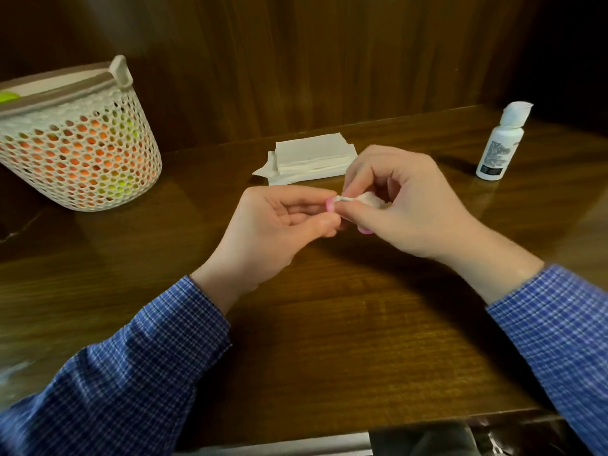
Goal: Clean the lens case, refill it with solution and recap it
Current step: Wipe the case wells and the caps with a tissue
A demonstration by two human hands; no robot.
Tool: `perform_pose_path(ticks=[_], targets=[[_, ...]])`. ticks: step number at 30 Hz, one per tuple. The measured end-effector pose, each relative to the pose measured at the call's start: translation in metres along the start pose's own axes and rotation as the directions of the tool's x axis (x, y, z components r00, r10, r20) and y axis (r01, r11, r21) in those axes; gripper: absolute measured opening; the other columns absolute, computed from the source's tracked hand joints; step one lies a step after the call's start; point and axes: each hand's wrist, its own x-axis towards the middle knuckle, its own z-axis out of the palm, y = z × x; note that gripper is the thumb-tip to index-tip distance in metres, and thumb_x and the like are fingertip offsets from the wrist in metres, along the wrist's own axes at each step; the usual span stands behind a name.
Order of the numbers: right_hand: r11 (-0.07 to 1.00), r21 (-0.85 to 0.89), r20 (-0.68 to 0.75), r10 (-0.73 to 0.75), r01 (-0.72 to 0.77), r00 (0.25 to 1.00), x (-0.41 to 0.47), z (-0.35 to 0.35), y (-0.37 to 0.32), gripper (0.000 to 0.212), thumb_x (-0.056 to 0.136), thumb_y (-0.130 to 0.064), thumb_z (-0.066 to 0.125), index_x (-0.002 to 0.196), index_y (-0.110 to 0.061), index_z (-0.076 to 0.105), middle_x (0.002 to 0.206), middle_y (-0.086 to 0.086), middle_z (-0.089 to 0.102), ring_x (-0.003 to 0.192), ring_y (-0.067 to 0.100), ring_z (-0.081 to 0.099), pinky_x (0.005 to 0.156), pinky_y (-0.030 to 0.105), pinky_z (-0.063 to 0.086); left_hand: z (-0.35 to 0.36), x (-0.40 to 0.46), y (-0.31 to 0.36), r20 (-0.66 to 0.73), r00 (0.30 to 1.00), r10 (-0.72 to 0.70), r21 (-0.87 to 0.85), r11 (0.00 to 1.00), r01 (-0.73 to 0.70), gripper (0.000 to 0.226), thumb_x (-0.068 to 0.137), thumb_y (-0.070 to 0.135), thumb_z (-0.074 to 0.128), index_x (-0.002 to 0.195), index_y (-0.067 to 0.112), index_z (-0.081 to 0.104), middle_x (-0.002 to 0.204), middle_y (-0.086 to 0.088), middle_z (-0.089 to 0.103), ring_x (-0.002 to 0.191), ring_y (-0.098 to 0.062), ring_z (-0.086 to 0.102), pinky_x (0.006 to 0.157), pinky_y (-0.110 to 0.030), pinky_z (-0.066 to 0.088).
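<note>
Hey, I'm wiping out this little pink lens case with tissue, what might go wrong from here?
The lens case is pinched above the table by fingertips only, so it may slip and drop. The tissue could leave lint inside. The solution bottle seems to stand with its cap flipped open, so a knock could spill it.

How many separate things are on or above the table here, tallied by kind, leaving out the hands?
Perforated basket: 1
Stack of white tissues: 1
White solution bottle: 1
Pink lens case, mostly hidden between the left hand and right hand: 1
Tissue wad pressed to the case: 1
Total: 5
</note>
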Motion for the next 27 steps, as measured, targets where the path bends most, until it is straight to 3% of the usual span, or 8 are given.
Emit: perform_pose_path(ticks=[2,4,7,10,14,19,22,27], targets=[[0.998,-0.028,-0.068,-0.053,0.051,0.996,-0.001,0.003,0.005,0.013,0.087,-0.025,0.081,0.086,-0.014,0.075,0.087,-0.003,0.069,0.079,0.013,0.065,0.064,0.02,0.054,-0.002,0.005,-0.003,0.066,0.994,-0.087,-0.138,0.986,0.095,0.028,0.089,0.006,0.074,0.116,0.01,0.075,0.106,-0.008,0.08,0.101,-0.024,0.077,0.087,-0.038,0.064],[0.998,0.06,-0.163,0.045,-0.036,0.986,0.001,-0.001,0.01,0.013,0.088,-0.026,0.079,0.09,-0.015,0.072,0.088,0.0,0.07,0.075,0.015,0.068,0.06,0.027,0.06,-0.001,0.008,-0.006,0.061,0.987,-0.15,-0.181,0.971,0.159,0.026,0.087,0.007,0.078,0.113,0.01,0.075,0.104,-0.009,0.08,0.102,-0.024,0.077,0.088,-0.036,0.063],[0.968,0.084,-0.304,0.251,-0.237,0.919,0.008,-0.009,0.021,0.012,0.088,-0.028,0.078,0.088,-0.018,0.07,0.087,0.0,0.071,0.082,0.016,0.069,0.072,0.04,0.063,0.006,0.012,-0.01,-0.034,0.971,-0.236,-0.046,0.971,0.235,0.027,0.084,0.008,0.082,0.107,0.016,0.072,0.099,0.001,0.081,0.097,-0.013,0.078,0.086,-0.03,0.063],[0.909,0.177,-0.307,0.415,-0.377,0.856,0.012,-0.01,0.027,0.014,0.088,-0.028,0.079,0.088,-0.018,0.07,0.089,0.003,0.071,0.088,0.024,0.069,0.081,0.047,0.062,0.014,0.019,-0.014,-0.064,0.967,-0.245,0.163,0.954,0.252,0.027,0.084,0.011,0.083,0.105,0.021,0.071,0.097,0.007,0.079,0.091,-0.007,0.077,0.079,-0.026,0.064],[0.864,0.219,-0.271,0.501,-0.454,0.822,0.013,-0.012,0.03,0.015,0.088,-0.027,0.079,0.092,-0.016,0.07,0.093,0.006,0.072,0.092,0.024,0.07,0.083,0.043,0.062,0.025,0.022,-0.016,-0.041,0.987,-0.158,0.47,0.868,0.158,0.022,0.09,0.019,0.077,0.111,0.026,0.075,0.108,0.013,0.072,0.1,-0.003,0.068,0.085,-0.013,0.055],[0.822,0.203,-0.211,0.568,-0.532,0.796,0.015,-0.011,0.036,0.018,0.088,-0.029,0.079,0.097,-0.017,0.068,0.091,0.003,0.073,0.084,0.016,0.072,0.07,0.028,0.058,0.027,0.023,-0.017,-0.057,0.985,-0.166,0.584,0.794,0.168,0.018,0.093,0.023,0.074,0.11,0.027,0.078,0.099,0.017,0.066,0.084,0.001,0.061,0.058,0.006,0.041],[0.837,0.094,-0.153,0.548,-0.539,0.823,0.015,-0.006,0.039,0.018,0.088,-0.033,0.078,0.097,-0.023,0.066,0.084,-0.002,0.073,0.08,0.011,0.069,0.064,0.024,0.052,0.025,0.027,-0.018,-0.079,0.977,-0.197,0.632,0.748,0.202,0.013,0.092,0.029,0.074,0.105,0.03,0.078,0.099,0.016,0.068,0.083,-0.001,0.061,0.05,-0.004,0.041],[0.797,0.059,-0.145,0.602,-0.601,0.785,0.028,0.0,0.055,0.007,0.088,-0.026,0.077,0.085,-0.025,0.071,0.088,-0.006,0.069,0.085,0.011,0.066,0.062,0.023,0.049,0.025,0.034,-0.016,-0.031,0.963,-0.269,0.626,0.745,0.229,0.014,0.09,0.029,0.077,0.104,0.029,0.078,0.093,0.012,0.07,0.082,-0.007,0.065,0.065,-0.015,0.05]])
